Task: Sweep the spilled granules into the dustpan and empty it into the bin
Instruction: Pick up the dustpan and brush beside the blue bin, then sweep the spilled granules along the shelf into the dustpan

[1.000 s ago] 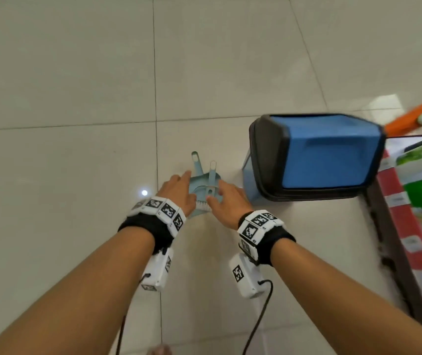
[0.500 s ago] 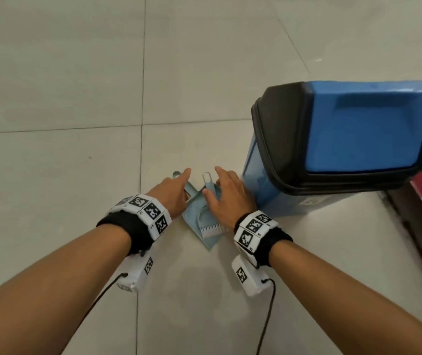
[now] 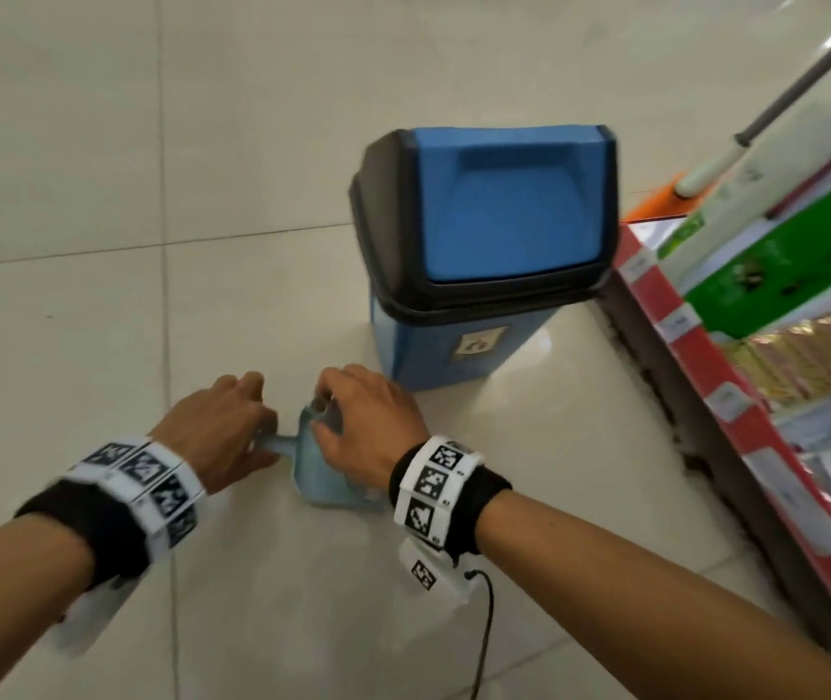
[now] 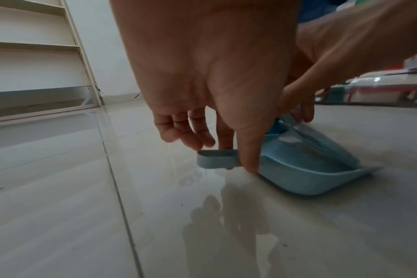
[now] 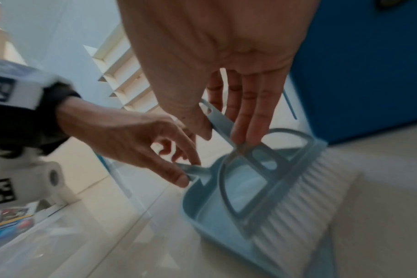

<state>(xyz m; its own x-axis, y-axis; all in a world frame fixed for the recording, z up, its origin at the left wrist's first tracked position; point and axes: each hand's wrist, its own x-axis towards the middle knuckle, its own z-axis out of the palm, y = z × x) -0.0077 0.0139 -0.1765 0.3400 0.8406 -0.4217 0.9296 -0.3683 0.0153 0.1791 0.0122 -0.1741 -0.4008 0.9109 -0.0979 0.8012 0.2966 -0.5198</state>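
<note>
Hands on nested brush-and-pan set, tools not yet parted

Dustpan (image 3: 325, 479), pale blue, lies flat on the tiled floor (image 3: 100, 320) just in front of the person, lip toward them. Brush (image 5: 295, 190) sits nested inside it, white bristles at the lip, so the two read as a stored set.

Left hand (image 3: 221, 429): grip pinched together on the dustpan handle (image 4: 217, 159), thumb on the near side, a finger behind; the other fingers hang loosely curled and clear of it. Judgement: this hand anchors the pan so it does not slide.

Right hand (image 3: 368, 429): grip closed on the brush handle (image 5: 223, 123), thumb against one face, fingertips (image 5: 245, 133) against the other, at the point where the handle meets the brush frame. Judgement: placed to lift the brush out of the pan.

Bin (image 3: 484, 275), blue with a black swing-lid collar, stands upright just beyond the hands, lid closed; close enough that emptying should need little carrying.

Granules: none visible on the floor in any view; either out of frame or too small to tell.

Shelf (image 3: 736, 376) with packaged goods runs along the right; a mop handle (image 3: 782, 103) leans above it.
</note>
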